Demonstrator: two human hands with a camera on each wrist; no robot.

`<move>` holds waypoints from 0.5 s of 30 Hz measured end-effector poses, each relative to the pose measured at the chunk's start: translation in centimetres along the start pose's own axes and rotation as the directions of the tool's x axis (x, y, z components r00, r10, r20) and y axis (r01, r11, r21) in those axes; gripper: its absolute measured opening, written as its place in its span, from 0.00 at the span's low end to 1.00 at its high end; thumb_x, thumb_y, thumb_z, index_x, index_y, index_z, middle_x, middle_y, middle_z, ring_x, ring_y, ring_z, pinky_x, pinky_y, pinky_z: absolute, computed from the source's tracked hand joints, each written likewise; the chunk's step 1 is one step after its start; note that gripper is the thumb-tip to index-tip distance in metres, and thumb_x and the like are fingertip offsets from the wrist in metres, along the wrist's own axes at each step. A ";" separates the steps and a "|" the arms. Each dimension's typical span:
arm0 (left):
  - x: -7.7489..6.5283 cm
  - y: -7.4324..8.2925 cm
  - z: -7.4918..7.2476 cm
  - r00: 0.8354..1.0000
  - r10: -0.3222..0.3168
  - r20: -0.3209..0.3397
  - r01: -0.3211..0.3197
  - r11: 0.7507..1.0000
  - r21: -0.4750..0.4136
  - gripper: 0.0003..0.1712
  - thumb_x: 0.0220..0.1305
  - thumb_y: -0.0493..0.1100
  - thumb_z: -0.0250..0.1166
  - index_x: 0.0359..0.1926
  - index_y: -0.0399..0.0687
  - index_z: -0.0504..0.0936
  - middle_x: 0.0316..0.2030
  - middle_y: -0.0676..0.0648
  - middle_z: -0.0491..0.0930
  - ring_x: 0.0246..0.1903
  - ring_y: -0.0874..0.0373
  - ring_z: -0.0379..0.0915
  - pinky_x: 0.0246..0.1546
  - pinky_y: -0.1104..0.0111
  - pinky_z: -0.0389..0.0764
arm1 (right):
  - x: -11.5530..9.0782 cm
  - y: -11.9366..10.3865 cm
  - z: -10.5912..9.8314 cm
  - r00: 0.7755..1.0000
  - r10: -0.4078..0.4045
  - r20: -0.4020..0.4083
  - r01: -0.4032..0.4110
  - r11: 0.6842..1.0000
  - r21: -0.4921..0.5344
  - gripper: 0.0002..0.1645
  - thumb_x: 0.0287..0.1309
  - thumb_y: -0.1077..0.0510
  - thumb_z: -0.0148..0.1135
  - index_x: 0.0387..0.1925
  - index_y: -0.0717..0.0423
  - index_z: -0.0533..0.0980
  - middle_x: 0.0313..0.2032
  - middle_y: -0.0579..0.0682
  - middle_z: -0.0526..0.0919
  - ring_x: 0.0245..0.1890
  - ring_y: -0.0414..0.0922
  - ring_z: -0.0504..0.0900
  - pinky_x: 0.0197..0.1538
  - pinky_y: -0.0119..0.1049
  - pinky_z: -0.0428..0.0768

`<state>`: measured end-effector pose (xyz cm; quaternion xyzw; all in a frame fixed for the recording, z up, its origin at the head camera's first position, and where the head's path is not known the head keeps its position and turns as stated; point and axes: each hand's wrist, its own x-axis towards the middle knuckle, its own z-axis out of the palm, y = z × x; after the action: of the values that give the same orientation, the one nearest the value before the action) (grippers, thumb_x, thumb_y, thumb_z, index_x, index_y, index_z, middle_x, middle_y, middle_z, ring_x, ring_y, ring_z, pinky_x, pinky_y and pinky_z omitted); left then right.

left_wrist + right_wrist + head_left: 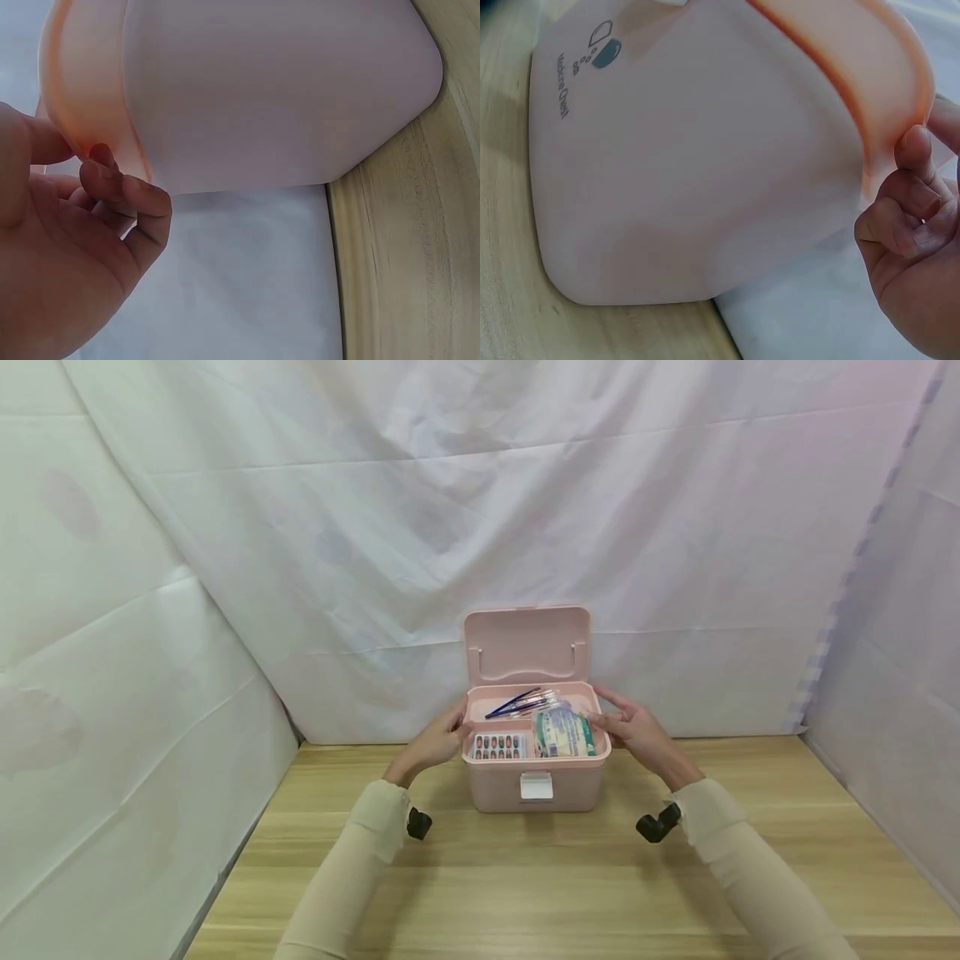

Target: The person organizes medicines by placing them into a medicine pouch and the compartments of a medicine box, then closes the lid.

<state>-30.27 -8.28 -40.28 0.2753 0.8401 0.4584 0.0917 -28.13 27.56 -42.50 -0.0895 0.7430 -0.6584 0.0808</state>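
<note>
A pink medicine box (495, 789) stands on the table with its lid (534, 643) raised at the back. Its top tray (495, 702) has compartments: blue tweezers (512, 704) and clear-wrapped sticks lie behind, a blister pack (501, 745) at front left, a green-and-white packet (564, 733) at front right. My left hand (437, 742) pinches the left rim, thumb on top and fingers curled beneath, as the left wrist view shows. On the opposite side my right hand (640, 737) pinches the right rim likewise. I cannot tell whether the fingers hold the tray's lip or the box's own.
The box rests on a wooden table (525, 885), near its back edge. A white cloth (375, 552) hangs right behind the lid. More white cloth walls the left (127, 693) and right (892, 668) sides. A white latch (536, 786) hangs on the box front.
</note>
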 end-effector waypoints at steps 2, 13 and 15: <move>0.1 -0.1 0.1 1.000 -0.001 -0.007 0.001 1.000 0.007 0.37 0.77 0.37 0.47 0.78 0.39 0.40 0.74 0.36 0.57 0.66 0.47 0.65 0.69 0.54 0.63 | 0.0 0.2 0.0 1.000 -0.003 0.003 0.003 1.000 0.014 0.47 0.67 0.50 0.62 0.79 0.49 0.48 0.22 0.43 0.84 0.26 0.36 0.82 0.40 0.33 0.85; 0.1 -0.5 0.5 1.000 -0.023 0.002 0.022 0.999 0.040 0.36 0.76 0.38 0.47 0.78 0.41 0.42 0.74 0.38 0.55 0.72 0.46 0.56 0.71 0.55 0.58 | 0.5 1.5 -0.5 0.999 0.014 0.030 -0.014 1.000 -0.003 0.49 0.67 0.49 0.62 0.79 0.50 0.47 0.30 0.47 0.88 0.34 0.39 0.86 0.44 0.36 0.85; 0.1 -0.5 0.6 1.000 -0.028 0.012 0.028 0.998 0.058 0.36 0.76 0.38 0.47 0.78 0.42 0.43 0.74 0.38 0.56 0.71 0.47 0.57 0.71 0.55 0.58 | 0.6 1.8 -0.6 0.999 0.027 0.034 -0.027 0.999 -0.021 0.49 0.67 0.48 0.62 0.79 0.50 0.46 0.28 0.46 0.86 0.32 0.39 0.85 0.43 0.36 0.85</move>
<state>-30.32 -8.03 -41.05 0.2688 0.8561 0.4310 0.0954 -28.85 28.20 -44.26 -0.0915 0.7494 -0.6478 0.1015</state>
